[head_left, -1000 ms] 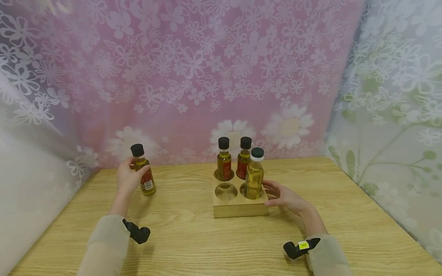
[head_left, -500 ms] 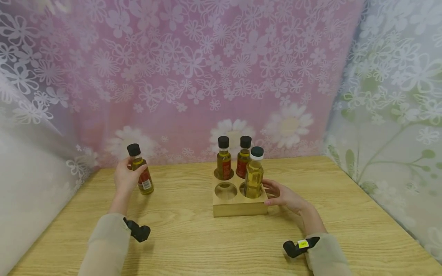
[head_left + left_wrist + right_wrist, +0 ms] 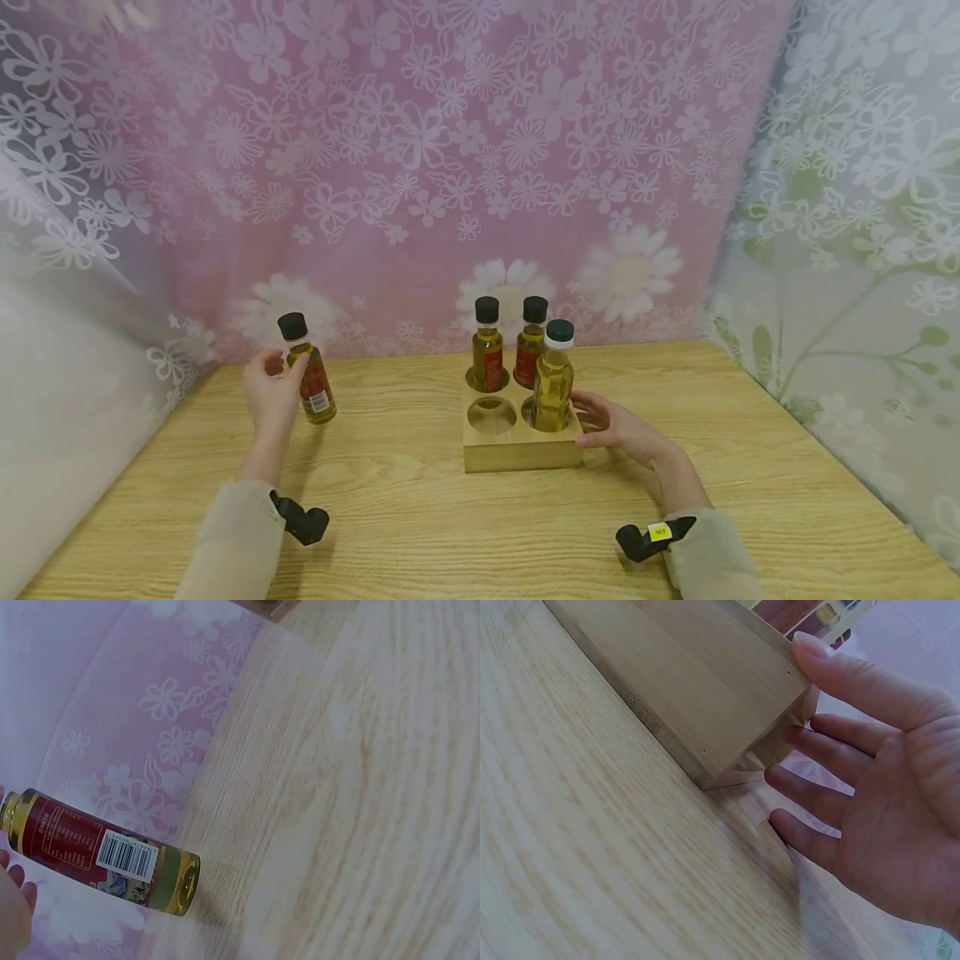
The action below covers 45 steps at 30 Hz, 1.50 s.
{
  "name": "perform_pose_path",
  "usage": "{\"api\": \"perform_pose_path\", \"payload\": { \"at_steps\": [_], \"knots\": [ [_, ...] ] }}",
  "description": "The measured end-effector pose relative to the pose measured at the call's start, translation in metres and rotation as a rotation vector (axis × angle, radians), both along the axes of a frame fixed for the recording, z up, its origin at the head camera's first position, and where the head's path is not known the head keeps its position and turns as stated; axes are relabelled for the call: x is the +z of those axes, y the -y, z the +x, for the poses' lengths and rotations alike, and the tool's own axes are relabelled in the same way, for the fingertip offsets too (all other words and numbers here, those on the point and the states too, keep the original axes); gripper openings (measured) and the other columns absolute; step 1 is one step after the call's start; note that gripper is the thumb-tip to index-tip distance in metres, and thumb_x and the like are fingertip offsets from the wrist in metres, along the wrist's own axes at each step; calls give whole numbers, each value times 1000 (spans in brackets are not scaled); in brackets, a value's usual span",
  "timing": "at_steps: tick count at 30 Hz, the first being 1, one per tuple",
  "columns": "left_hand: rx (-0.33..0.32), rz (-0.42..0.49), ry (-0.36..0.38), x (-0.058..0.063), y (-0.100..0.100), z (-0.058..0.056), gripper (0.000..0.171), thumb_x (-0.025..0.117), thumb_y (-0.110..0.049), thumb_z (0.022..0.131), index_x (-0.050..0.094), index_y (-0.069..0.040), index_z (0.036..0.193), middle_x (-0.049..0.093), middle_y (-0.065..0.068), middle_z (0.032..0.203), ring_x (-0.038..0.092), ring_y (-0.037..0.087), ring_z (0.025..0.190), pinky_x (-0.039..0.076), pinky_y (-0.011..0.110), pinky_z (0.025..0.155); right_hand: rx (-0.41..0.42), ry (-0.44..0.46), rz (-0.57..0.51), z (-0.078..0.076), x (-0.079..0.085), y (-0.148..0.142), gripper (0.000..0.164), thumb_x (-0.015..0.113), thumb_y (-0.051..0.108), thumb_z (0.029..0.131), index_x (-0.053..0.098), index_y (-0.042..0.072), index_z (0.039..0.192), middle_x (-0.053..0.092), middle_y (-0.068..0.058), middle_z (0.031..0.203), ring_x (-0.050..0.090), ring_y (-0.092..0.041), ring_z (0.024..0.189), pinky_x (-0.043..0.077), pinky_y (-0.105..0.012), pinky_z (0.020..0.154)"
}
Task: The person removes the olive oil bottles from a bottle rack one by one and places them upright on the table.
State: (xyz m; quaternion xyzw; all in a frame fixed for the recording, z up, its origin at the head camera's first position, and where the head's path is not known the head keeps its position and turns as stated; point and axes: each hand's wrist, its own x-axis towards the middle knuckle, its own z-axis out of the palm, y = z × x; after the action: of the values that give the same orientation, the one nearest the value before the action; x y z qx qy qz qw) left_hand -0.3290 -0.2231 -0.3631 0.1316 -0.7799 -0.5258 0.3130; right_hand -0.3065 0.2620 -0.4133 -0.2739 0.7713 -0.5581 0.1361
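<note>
In the head view, a small oil bottle (image 3: 312,379) with black cap and red label stands on the table at the left. My left hand (image 3: 272,392) is just beside it, fingers loosely bent and thumb overlapping the bottle's near side. The left wrist view has the bottle's barcode label (image 3: 112,851) facing the camera, the fingers (image 3: 16,876) off its side. My right hand (image 3: 618,429) is at the right side of a wooden bottle rack (image 3: 517,457). Its thumb (image 3: 832,664) rests at the rack's corner, the other fingers relaxed by the side opening.
Two similar dark-capped oil bottles (image 3: 487,358) fill the rack's back holes. A taller bottle of pale yellow oil (image 3: 553,392) stands in the front right hole; the front left hole (image 3: 491,417) holds nothing. Flowered curtains (image 3: 420,208) hang behind the table (image 3: 420,525).
The bottle at the left shifted slightly left, and my left hand has let go of it, its fingers moving off to the left. My right hand and the rack have stayed put.
</note>
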Motion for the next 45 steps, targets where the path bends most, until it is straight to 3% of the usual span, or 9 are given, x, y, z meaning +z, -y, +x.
{"api": "perform_pose_path", "payload": {
  "at_steps": [6,10,13,18,22,27,32,38,45],
  "knots": [
    [115,30,-197,2,-11,6,31,67,-20,85,57,5,99,47,-2,82,43,2,72,36,20,68,-52,67,-8,2,1,0,84,68,13,84,12,-4,146,12,-27,149,14,-47,134,15,-58,105],
    [103,16,-282,7,-23,10,25,68,-15,84,60,7,94,49,-4,76,44,-2,66,37,17,63,-59,71,-14,3,0,0,83,67,10,84,13,-5,145,12,-27,149,14,-46,134,15,-58,106],
    [57,5,-300,8,-32,9,22,68,-13,84,63,6,95,52,-5,75,45,-3,65,38,15,61,-51,66,-22,4,-1,0,83,67,10,84,13,-6,145,12,-28,149,14,-47,134,16,-58,105],
    [-20,-30,-267,7,-45,5,21,68,-11,84,65,3,100,59,5,80,47,-4,66,39,11,61,-42,63,-31,4,-2,0,82,67,10,84,13,-6,145,12,-28,149,14,-47,134,15,-59,105],
    [-90,-45,-218,9,-56,3,27,68,-15,85,63,2,105,61,13,88,50,4,73,40,15,65,-41,59,-25,2,-2,0,82,66,10,85,13,-6,145,12,-28,149,14,-47,134,16,-59,105],
    [-221,-44,-111,15,-69,1,40,68,-27,86,57,-1,115,58,15,103,52,21,91,44,30,77,-43,63,-24,1,-1,2,83,67,11,84,13,-4,146,13,-26,149,15,-46,134,16,-57,106],
    [-348,-64,0,20,-86,-2,49,67,-33,85,54,-2,120,54,16,110,50,27,99,44,41,85,-49,47,-12,-1,-2,2,83,67,11,84,14,-4,145,14,-27,149,16,-46,134,17,-56,106],
    [-445,-131,43,24,-108,-6,53,68,-35,84,53,-3,123,56,16,112,52,29,102,45,42,86,-64,50,-8,-1,-1,2,84,69,13,84,14,-4,146,15,-27,149,18,-46,133,18,-56,106],
    [-537,-131,55,30,-135,-9,52,70,-31,83,54,-2,122,57,16,111,52,32,104,44,42,89,-62,54,-7,-2,-1,0,85,69,13,83,15,-4,145,15,-27,149,18,-46,134,18,-56,106]
  ]
}}
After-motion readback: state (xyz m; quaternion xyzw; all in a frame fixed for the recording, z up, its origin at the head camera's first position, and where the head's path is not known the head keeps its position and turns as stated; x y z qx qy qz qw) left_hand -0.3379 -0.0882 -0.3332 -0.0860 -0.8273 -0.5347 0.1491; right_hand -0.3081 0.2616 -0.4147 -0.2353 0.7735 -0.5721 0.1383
